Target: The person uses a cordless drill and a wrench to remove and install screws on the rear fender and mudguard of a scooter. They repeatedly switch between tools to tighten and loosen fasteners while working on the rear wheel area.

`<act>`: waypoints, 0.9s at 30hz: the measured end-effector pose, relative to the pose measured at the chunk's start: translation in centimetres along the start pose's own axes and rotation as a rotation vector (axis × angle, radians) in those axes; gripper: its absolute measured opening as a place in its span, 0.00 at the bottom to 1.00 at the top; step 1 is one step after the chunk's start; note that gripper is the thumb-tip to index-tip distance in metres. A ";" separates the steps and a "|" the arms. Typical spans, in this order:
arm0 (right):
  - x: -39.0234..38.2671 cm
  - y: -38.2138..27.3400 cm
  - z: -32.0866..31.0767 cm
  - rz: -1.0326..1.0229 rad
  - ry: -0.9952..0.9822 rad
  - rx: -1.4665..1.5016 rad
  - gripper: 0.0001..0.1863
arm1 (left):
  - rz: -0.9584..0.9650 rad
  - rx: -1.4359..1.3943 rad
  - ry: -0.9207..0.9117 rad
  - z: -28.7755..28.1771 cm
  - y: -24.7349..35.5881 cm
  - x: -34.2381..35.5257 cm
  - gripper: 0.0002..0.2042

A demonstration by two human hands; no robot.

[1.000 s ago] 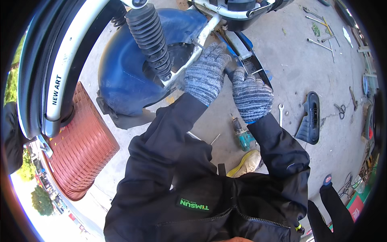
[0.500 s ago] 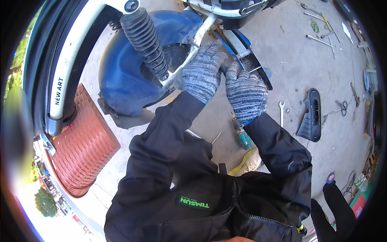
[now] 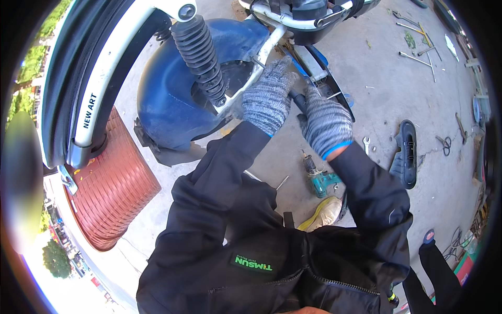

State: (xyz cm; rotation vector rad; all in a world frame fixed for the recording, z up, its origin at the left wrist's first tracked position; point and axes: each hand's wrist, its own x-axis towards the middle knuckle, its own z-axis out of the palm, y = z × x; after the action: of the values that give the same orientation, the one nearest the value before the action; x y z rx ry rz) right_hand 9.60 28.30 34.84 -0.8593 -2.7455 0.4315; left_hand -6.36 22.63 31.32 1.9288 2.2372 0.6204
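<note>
My left hand (image 3: 266, 100), in a grey knitted glove, is closed at the white frame bar (image 3: 269, 44) beside the blue rear mudguard (image 3: 162, 99). Its fingertips are partly hidden, so what they grip does not show. My right hand (image 3: 329, 118), gloved alike, wraps round a dark, rounded, handle-like piece (image 3: 298, 100) whose end points toward the left hand; its kind is unclear. Just beyond both hands lies a footboard part (image 3: 321, 73) in blue, black and white, with a thin rod jutting from it. A black coil shock absorber (image 3: 201, 60) stands over the mudguard.
On the concrete lie a teal power drill (image 3: 319, 180), a spanner (image 3: 366, 145) and a black plastic cover (image 3: 405, 154). Farther right are several long wrenches (image 3: 418, 60) and scissors (image 3: 444, 142). A brown woven basket (image 3: 117, 188) sits at left. Another person's legs (image 3: 434, 267) show lower right.
My right hand has tilted and drawn slightly down and right, exposing more of the dark piece. The left hand keeps its place at the frame. The whole view has shifted slightly.
</note>
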 end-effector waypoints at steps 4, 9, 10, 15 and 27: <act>0.1 -1.7 0.6 0.123 0.001 -0.432 0.16 | -0.018 -0.081 0.105 0.6 0.0 0.2 0.16; 1.3 -0.8 0.0 0.247 -0.304 -0.234 0.16 | 0.002 -0.042 0.088 0.7 0.3 0.0 0.16; 1.1 -0.1 0.2 0.239 -0.294 -0.103 0.17 | 0.016 -0.060 0.093 1.0 0.8 0.1 0.16; 1.1 3.4 1.6 0.689 -0.748 1.279 0.16 | -0.026 -0.004 -0.072 0.1 0.6 0.3 0.15; 1.1 -1.2 1.6 0.159 -0.231 -0.263 0.18 | -0.040 0.017 0.068 0.1 -0.6 -0.5 0.16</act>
State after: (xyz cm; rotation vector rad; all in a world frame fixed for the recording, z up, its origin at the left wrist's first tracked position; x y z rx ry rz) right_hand 7.57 27.69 33.89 -1.1648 -3.0044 0.2096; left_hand -6.73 22.08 30.90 1.8938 2.3224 0.6744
